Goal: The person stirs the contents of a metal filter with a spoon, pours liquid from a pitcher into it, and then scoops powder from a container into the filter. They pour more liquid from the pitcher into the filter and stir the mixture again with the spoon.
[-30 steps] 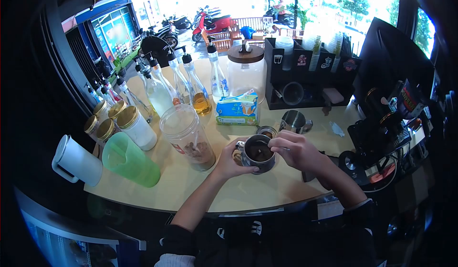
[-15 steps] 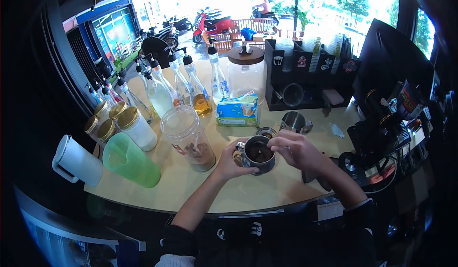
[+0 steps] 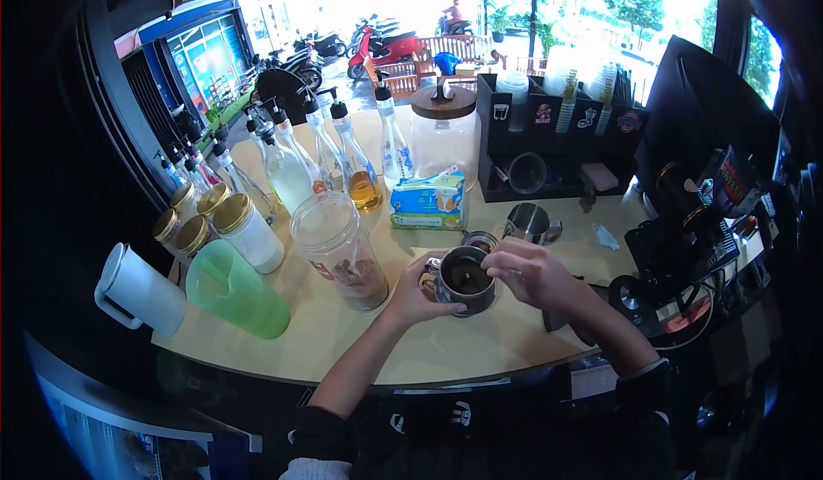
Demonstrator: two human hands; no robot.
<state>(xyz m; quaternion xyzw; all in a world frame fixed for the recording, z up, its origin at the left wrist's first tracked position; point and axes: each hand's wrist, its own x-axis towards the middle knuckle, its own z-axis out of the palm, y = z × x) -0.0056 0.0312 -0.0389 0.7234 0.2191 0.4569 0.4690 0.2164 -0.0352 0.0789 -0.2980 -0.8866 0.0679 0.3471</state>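
1 metal cup (image 3: 478,303) is held near the front of the table (image 3: 446,351) by the left hand (image 3: 413,298), whose fingers and thumb are wrapped around its side near the handle. The fingertips of the right hand (image 3: 540,276) are pinched narrow over the rim; whether a thin tool is gripped there cannot be told. Dark contents (image 3: 461,276) are seen inside, so a splash over the rim could be caused by a brisk turn of the right wrist, and the cup could be tipped if the left grip were loosened. Behind it, very near, a small round metal item (image 3: 480,239) might be knocked by a sideways slip. The tall clear container (image 3: 329,253) could be nudged by the left forearm if it were swung outward, and the metal pitcher (image 3: 527,220) by the right knuckles.
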